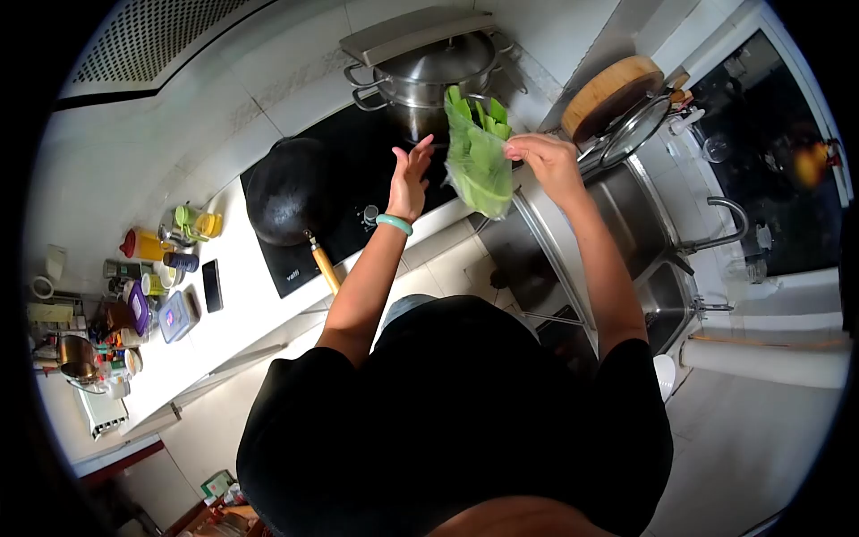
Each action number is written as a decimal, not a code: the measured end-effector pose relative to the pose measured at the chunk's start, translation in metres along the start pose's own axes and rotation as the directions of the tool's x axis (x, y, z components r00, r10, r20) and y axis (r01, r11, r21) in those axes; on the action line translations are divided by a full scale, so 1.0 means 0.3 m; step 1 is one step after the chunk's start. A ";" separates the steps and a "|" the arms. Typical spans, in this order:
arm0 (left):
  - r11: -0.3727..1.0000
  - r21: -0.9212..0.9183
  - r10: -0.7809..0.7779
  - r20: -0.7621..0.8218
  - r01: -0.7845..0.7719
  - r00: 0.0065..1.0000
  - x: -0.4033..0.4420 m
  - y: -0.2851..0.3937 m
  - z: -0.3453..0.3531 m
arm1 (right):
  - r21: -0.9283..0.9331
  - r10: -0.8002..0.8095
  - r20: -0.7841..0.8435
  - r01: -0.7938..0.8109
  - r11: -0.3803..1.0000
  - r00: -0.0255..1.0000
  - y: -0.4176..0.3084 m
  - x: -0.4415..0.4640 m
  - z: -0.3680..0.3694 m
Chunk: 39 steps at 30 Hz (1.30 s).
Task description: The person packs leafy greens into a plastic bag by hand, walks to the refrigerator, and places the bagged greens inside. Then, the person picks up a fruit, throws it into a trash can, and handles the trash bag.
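Plainly, the right hand [548,163] clamps 1 bag of greens [480,163], the left hand [409,190]'s grip apart, near 1 wok [279,199].

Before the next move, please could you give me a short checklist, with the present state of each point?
1. Right hand has the bag of green leaves: ok, pinched at one side.
2. Left hand free: ok, open and holding nothing.
3. Dark pan resting on the cooktop: ok.
4. Pan handle within the cooktop's edge: not ok, it juts past the front.
5. Heat off: cannot tell.
6. Phone off the cooktop: ok, on the counter.
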<state>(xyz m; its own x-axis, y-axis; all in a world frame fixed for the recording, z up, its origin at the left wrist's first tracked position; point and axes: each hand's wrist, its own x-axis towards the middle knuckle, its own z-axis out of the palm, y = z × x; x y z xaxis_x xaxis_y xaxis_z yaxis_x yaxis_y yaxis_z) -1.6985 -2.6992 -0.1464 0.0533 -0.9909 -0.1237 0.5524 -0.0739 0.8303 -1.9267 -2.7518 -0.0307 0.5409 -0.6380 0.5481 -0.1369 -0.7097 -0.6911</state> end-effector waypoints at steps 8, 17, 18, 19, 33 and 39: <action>0.946 0.256 -0.210 0.015 0.199 0.978 0.048 0.112 0.012 | -0.099 0.028 0.141 -0.014 0.995 0.990 -0.029 -0.109 0.029; 0.606 0.772 -0.485 0.164 0.195 0.859 -0.066 0.102 0.007 | -0.127 0.113 0.107 -0.099 0.987 0.988 -0.042 -0.265 0.030; 0.590 0.799 -0.449 0.207 0.114 0.869 -0.078 0.076 0.001 | -0.128 0.076 0.123 -0.061 0.990 0.989 -0.032 -0.283 0.036; 0.557 0.824 -0.469 0.205 0.107 0.859 -0.094 0.063 -0.001 | -0.131 0.040 0.139 -0.022 0.991 0.990 -0.029 -0.296 0.039; -0.224 0.920 -0.361 0.228 -0.322 0.904 -0.186 -0.115 0.051 | -0.193 0.478 -0.293 -0.541 0.819 0.828 0.063 -0.542 0.157; -0.126 0.934 -0.147 0.316 -0.335 0.937 -0.219 -0.034 0.171 | -0.126 0.748 -0.291 -0.799 0.588 0.596 0.115 -0.703 0.109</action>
<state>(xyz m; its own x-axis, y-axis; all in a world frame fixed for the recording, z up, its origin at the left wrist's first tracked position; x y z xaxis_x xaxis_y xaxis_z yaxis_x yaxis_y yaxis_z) -1.7504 -2.6391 -0.1188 -0.2944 -0.9534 -0.0659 -0.8643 0.2362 0.4441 -2.0183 -2.6319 -0.1855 -0.0216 -0.9984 -0.0525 -0.6173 0.0547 -0.7848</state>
